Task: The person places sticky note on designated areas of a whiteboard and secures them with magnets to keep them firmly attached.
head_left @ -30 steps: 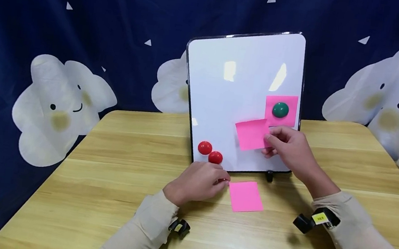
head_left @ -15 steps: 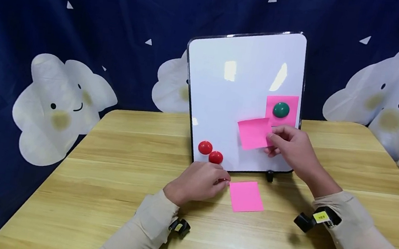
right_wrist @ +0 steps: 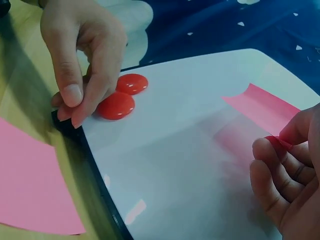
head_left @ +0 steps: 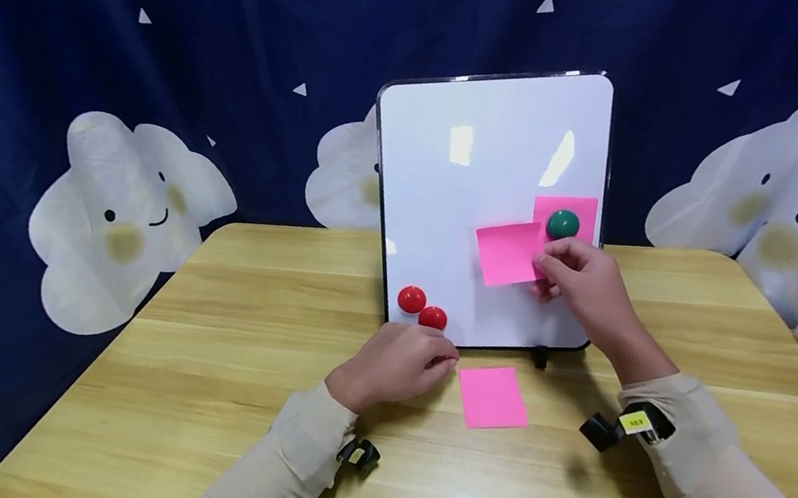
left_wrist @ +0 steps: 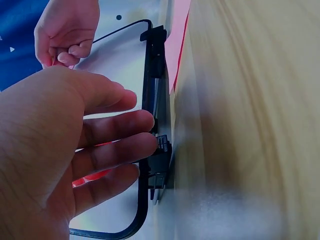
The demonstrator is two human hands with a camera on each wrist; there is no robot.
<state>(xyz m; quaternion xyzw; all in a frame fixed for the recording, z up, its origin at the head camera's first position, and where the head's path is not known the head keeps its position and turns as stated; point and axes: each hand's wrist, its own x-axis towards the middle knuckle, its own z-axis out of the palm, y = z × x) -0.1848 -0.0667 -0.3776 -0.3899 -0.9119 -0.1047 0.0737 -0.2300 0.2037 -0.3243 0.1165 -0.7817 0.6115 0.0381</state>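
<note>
A white magnetic board (head_left: 453, 180) stands upright on the wooden table (head_left: 213, 393). My right hand (head_left: 544, 266) pinches the right edge of a pink sticky note (head_left: 508, 252) and holds it against the board, just below and left of a green magnet (head_left: 562, 223) that pins another pink note (head_left: 584, 210). In the right wrist view the held note (right_wrist: 262, 107) curls away from the board (right_wrist: 185, 150). My left hand (head_left: 446, 363) rests with relaxed fingers at the board's bottom frame (left_wrist: 145, 100), holding nothing, just under two red magnets (head_left: 412, 299) (right_wrist: 116, 106).
A third pink note (head_left: 495, 396) lies flat on the table in front of the board, between my hands. A dark blue curtain (head_left: 169, 42) with white cloud figures hangs behind the table. The board's black foot (head_left: 540, 356) stands near my right wrist.
My right hand has lifted the pink note a little up the board, closer to the green magnet. My left hand has stayed at the board's bottom edge.
</note>
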